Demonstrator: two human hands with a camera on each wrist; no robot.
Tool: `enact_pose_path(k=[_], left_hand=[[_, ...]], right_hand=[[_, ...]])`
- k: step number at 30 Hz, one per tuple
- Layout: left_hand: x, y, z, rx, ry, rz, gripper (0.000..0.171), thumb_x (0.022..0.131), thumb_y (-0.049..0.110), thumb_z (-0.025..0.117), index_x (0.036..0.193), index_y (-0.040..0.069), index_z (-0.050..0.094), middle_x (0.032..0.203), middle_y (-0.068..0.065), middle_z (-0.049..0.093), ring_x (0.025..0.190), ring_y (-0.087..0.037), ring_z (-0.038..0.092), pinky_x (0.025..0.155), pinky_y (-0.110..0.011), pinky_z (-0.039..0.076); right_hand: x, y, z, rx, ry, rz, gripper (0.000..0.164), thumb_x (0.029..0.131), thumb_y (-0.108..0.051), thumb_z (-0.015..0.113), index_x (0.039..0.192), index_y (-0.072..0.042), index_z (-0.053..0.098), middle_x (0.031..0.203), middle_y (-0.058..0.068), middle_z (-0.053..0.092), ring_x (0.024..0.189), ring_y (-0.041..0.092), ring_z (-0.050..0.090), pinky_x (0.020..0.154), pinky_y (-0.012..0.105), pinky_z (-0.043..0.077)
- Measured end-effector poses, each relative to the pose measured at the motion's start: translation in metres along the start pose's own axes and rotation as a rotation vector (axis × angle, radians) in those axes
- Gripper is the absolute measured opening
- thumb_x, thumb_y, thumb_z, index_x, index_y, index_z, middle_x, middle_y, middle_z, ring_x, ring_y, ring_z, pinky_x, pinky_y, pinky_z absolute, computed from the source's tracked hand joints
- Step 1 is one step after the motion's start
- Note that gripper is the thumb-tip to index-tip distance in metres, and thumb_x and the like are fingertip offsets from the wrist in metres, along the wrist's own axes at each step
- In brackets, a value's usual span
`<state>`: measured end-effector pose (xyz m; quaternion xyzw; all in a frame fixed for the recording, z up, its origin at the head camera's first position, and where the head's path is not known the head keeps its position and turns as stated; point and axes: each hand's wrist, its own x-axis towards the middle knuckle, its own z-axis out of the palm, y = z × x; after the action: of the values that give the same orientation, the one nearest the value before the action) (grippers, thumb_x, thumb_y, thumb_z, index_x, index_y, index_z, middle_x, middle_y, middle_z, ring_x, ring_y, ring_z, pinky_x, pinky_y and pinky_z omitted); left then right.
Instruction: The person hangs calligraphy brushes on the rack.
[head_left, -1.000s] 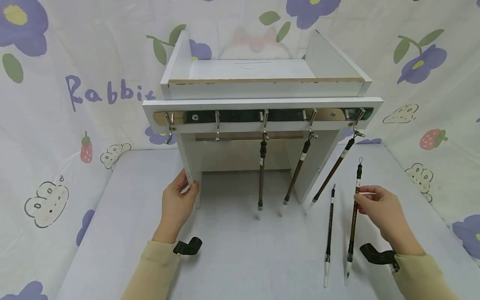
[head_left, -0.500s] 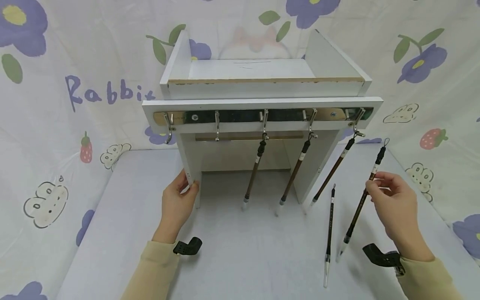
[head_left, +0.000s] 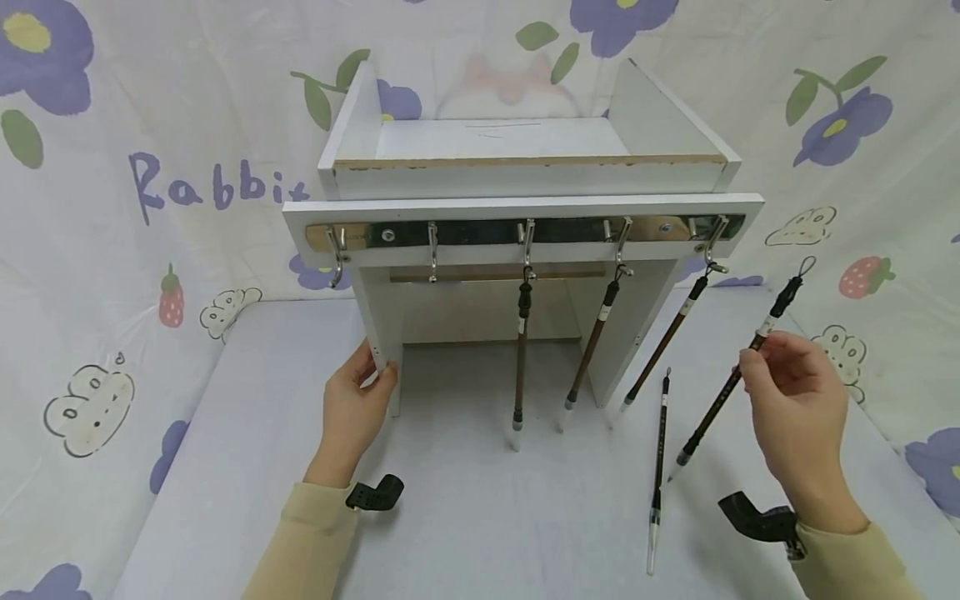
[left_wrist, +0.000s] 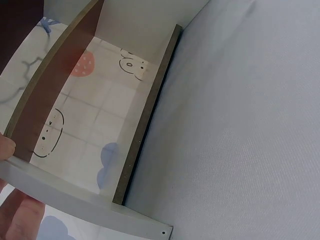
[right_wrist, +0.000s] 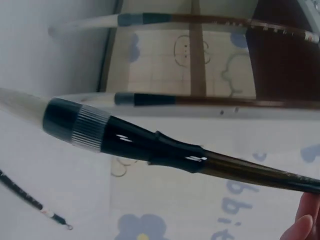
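Observation:
In my right hand (head_left: 798, 412) I pinch a calligraphy brush (head_left: 716, 404) between thumb and fingers. It is tilted, cord loop at the upper right, pale tip at the lower left above the table. The right wrist view shows its dark ferrule (right_wrist: 130, 137) and white hair close up. My left hand (head_left: 356, 417) grips the left side panel of a white rack (head_left: 525, 181); the left wrist view shows fingers (left_wrist: 25, 217) on the panel edge. Three brushes hang by loops from the right-hand hooks, among them a brown brush (head_left: 521, 358). Another brush (head_left: 660, 450) lies on the table.
A metal hook strip (head_left: 480, 232) runs along the rack's front; its two left hooks, including the end hook (head_left: 337, 254), hold nothing. An open-topped tray (head_left: 502, 137) forms the rack's top. A patterned curtain (head_left: 187, 125) stands behind the white table (head_left: 480, 517).
My right hand has raised the held brush off the table, moving it up and right and tilting it more. The brush on the middle hook has swung. My left hand stays in place.

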<state>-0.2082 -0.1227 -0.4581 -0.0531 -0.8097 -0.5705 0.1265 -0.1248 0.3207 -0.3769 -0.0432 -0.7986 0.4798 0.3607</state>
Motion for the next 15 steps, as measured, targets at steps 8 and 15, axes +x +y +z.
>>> enact_pose_path(k=[8, 15], left_hand=[[0.0, 0.0, 0.0, 0.003, 0.003, 0.008, 0.05, 0.095, 0.018, 0.062, 0.144, 0.019, 0.049, 0.131, -0.007, 0.059, 0.119, -0.023, 0.056, 0.089, -0.029, 0.052], [0.0, 0.001, 0.0, 0.006, 0.0, 0.009, 0.051, 0.095, 0.017, 0.062, 0.144, 0.018, 0.048, 0.131, -0.008, 0.059, 0.119, -0.024, 0.056, 0.089, -0.03, 0.052]], right_hand=[[-0.008, -0.032, 0.011, 0.347, -0.054, -0.224, 0.028, 0.082, 0.017, 0.059, 0.11, 0.02, 0.055, 0.088, 0.009, 0.061, 0.073, 0.013, 0.058, 0.064, 0.015, 0.049], [-0.013, -0.046, 0.022, 0.458, -0.111, -0.297, 0.028, 0.08, 0.021, 0.056, 0.108, 0.023, 0.053, 0.089, 0.012, 0.059, 0.076, 0.015, 0.059, 0.071, 0.018, 0.05]])
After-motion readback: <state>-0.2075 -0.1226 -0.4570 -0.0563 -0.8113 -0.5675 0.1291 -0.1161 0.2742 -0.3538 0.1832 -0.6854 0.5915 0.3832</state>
